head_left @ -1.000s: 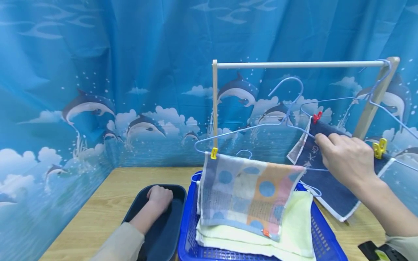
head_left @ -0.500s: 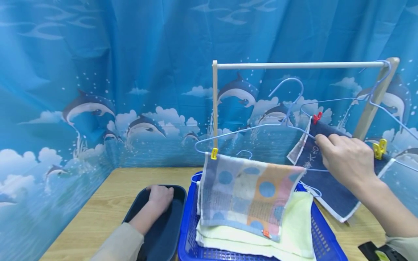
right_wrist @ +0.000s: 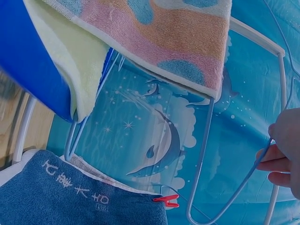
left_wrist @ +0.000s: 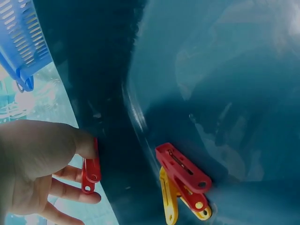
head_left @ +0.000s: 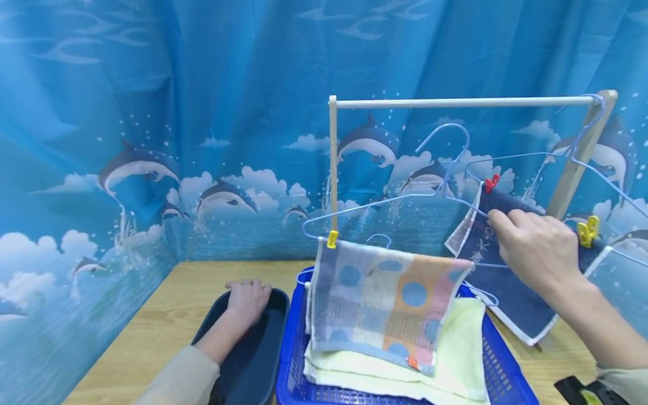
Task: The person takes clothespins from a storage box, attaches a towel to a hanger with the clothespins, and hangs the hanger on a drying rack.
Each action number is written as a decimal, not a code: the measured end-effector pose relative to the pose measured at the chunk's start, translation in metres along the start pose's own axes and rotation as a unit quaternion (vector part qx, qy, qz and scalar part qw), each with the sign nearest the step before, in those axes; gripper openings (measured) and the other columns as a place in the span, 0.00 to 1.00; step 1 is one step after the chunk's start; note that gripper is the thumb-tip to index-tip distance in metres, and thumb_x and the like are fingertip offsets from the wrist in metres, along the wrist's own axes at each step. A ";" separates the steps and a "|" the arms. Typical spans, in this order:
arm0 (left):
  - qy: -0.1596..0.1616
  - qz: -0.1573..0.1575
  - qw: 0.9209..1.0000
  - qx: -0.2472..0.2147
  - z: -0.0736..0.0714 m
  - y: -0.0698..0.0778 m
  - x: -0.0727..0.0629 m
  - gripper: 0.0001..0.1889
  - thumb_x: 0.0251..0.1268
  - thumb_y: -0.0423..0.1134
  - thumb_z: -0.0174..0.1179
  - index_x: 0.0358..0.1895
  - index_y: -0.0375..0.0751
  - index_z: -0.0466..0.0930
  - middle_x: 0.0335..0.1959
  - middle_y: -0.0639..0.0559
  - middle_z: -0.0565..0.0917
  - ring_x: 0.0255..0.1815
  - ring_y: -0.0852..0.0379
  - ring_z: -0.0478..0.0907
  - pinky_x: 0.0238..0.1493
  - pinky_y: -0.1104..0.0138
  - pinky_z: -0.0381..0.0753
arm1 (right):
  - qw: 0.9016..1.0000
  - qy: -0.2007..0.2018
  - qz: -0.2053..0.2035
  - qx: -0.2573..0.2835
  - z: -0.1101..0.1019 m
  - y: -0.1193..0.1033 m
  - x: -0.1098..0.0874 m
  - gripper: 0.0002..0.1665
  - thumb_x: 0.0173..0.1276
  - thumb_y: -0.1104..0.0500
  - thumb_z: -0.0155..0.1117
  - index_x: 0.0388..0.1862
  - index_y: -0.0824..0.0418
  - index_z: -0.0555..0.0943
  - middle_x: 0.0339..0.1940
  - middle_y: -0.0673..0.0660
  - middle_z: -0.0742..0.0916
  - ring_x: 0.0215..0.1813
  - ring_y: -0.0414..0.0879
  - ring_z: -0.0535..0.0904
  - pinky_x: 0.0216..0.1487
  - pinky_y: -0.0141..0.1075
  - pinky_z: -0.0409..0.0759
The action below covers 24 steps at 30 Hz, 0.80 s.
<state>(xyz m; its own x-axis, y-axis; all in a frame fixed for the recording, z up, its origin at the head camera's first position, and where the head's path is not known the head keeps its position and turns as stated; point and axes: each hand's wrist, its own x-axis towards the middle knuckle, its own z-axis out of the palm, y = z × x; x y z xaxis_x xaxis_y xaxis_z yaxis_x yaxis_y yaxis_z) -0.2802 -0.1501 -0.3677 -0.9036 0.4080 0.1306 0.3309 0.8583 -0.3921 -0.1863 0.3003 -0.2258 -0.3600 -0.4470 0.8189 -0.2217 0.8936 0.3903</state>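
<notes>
My left hand (head_left: 248, 302) is over the far end of the dark tray (head_left: 248, 360). In the left wrist view its thumb and fingers pinch a red clothespin (left_wrist: 92, 171) beside the tray wall. Another red clothespin (left_wrist: 185, 168) and a yellow clothespin (left_wrist: 168, 197) lie crossed inside the tray. My right hand (head_left: 539, 247) grips the right arm of a blue wire hanger (head_left: 374, 206). Over that hanger's bar drapes a dotted, multicoloured towel (head_left: 374, 304), fixed near its left corner by a yellow clothespin (head_left: 332, 239); its right corner carries no clip.
A blue basket (head_left: 293, 360) with pale yellow towels (head_left: 463, 337) stands below the dotted towel. Behind is a drying rack with a white rail (head_left: 455, 103). From it hangs a navy towel (head_left: 521, 292), clipped with red (head_left: 491, 182) and yellow clothespins (head_left: 587, 232).
My left hand has risen out of the tray toward its far rim, its fingers now extending past the edge. The right hand and hanger stay nearly still.
</notes>
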 end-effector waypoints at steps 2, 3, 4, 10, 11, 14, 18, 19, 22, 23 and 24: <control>-0.001 0.000 1.000 -0.004 -0.001 -0.002 0.000 0.10 0.60 0.33 0.57 0.44 0.39 0.75 0.37 0.36 0.76 0.40 0.34 0.76 0.38 0.37 0.71 | 1.000 0.004 -0.001 0.001 0.000 0.000 0.000 0.09 0.61 0.64 0.48 0.33 0.65 0.77 0.15 0.60 0.76 0.11 0.51 0.65 0.12 0.36 0.57; -0.003 0.000 1.000 -0.004 -0.001 -0.003 0.000 0.10 0.59 0.34 0.57 0.45 0.39 0.76 0.38 0.36 0.76 0.41 0.35 0.76 0.38 0.38 0.71 | 1.000 0.006 -0.002 0.001 0.000 0.000 0.000 0.10 0.61 0.64 0.48 0.33 0.65 0.77 0.15 0.60 0.76 0.11 0.51 0.65 0.12 0.36 0.57; -0.005 0.000 1.000 -0.005 -0.002 -0.004 0.000 0.11 0.59 0.35 0.57 0.46 0.39 0.76 0.38 0.36 0.76 0.41 0.35 0.76 0.39 0.38 0.71 | 1.000 0.008 -0.002 0.001 0.001 0.000 0.000 0.10 0.62 0.64 0.47 0.33 0.65 0.77 0.15 0.60 0.76 0.11 0.51 0.65 0.12 0.36 0.57; 0.006 0.004 1.000 -0.015 -0.008 -0.009 -0.003 0.13 0.58 0.36 0.59 0.47 0.41 0.78 0.38 0.37 0.76 0.41 0.36 0.75 0.40 0.40 0.71 | 1.000 0.022 -0.004 0.003 0.001 0.000 0.000 0.11 0.63 0.63 0.45 0.33 0.65 0.77 0.14 0.60 0.75 0.11 0.51 0.64 0.11 0.36 0.56; 0.015 0.006 1.000 -0.021 -0.009 -0.010 -0.003 0.12 0.57 0.35 0.60 0.45 0.40 0.78 0.37 0.38 0.76 0.41 0.37 0.75 0.39 0.40 0.71 | 1.000 0.023 -0.005 0.003 0.001 0.000 0.000 0.11 0.63 0.63 0.45 0.33 0.65 0.77 0.14 0.60 0.75 0.11 0.51 0.64 0.11 0.36 0.56; 0.057 0.013 0.997 -0.040 -0.010 -0.013 -0.003 0.08 0.53 0.31 0.61 0.38 0.39 0.77 0.32 0.39 0.76 0.36 0.40 0.75 0.34 0.46 0.73 | 1.000 0.020 -0.004 0.001 0.001 0.000 0.000 0.10 0.63 0.64 0.46 0.33 0.65 0.77 0.14 0.59 0.74 0.11 0.50 0.64 0.11 0.36 0.56; 0.140 0.025 0.988 -0.064 -0.008 -0.017 0.002 0.06 0.46 0.27 0.63 0.25 0.38 0.74 0.24 0.43 0.75 0.28 0.44 0.75 0.26 0.53 0.75 | 1.000 0.021 -0.002 0.000 0.001 0.000 0.000 0.09 0.61 0.65 0.47 0.32 0.65 0.77 0.14 0.59 0.74 0.11 0.51 0.64 0.11 0.37 0.56; 0.157 0.027 0.985 -0.071 -0.008 -0.018 0.003 0.07 0.46 0.26 0.63 0.23 0.37 0.73 0.22 0.43 0.75 0.26 0.45 0.75 0.24 0.54 0.75 | 1.000 0.024 -0.002 0.000 0.001 0.000 0.001 0.09 0.61 0.65 0.47 0.32 0.65 0.76 0.14 0.59 0.74 0.10 0.51 0.64 0.11 0.37 0.56; 0.200 0.028 0.974 -0.103 -0.012 -0.020 0.004 0.08 0.46 0.25 0.62 0.20 0.36 0.72 0.19 0.44 0.74 0.24 0.45 0.75 0.23 0.55 0.76 | 0.999 0.035 -0.003 0.002 0.001 -0.001 0.002 0.09 0.61 0.66 0.46 0.31 0.64 0.76 0.13 0.59 0.73 0.11 0.52 0.64 0.11 0.38 0.56; 0.210 0.028 0.971 -0.114 -0.014 -0.020 0.003 0.09 0.46 0.26 0.63 0.20 0.35 0.71 0.19 0.43 0.73 0.24 0.45 0.75 0.23 0.55 0.76 | 0.999 0.037 -0.003 0.003 0.001 -0.002 0.002 0.10 0.61 0.66 0.45 0.30 0.64 0.76 0.13 0.58 0.73 0.11 0.52 0.63 0.11 0.38 0.55; 0.218 0.027 0.968 -0.122 -0.016 -0.020 0.003 0.09 0.46 0.26 0.63 0.20 0.35 0.70 0.19 0.43 0.73 0.23 0.45 0.75 0.22 0.56 0.76 | 0.999 0.039 -0.003 0.004 0.001 -0.002 0.002 0.09 0.61 0.66 0.45 0.30 0.64 0.75 0.13 0.58 0.72 0.11 0.52 0.63 0.11 0.38 0.55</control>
<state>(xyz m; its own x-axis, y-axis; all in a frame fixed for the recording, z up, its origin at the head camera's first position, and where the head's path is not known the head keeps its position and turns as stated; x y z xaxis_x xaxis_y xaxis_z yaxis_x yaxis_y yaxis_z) -0.2852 -0.1613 -0.3450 -0.7008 0.5003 0.5085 0.4761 0.8589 -0.1889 -0.1880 0.2975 -0.2252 -0.2877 -0.4482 0.8464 -0.2306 0.8902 0.3930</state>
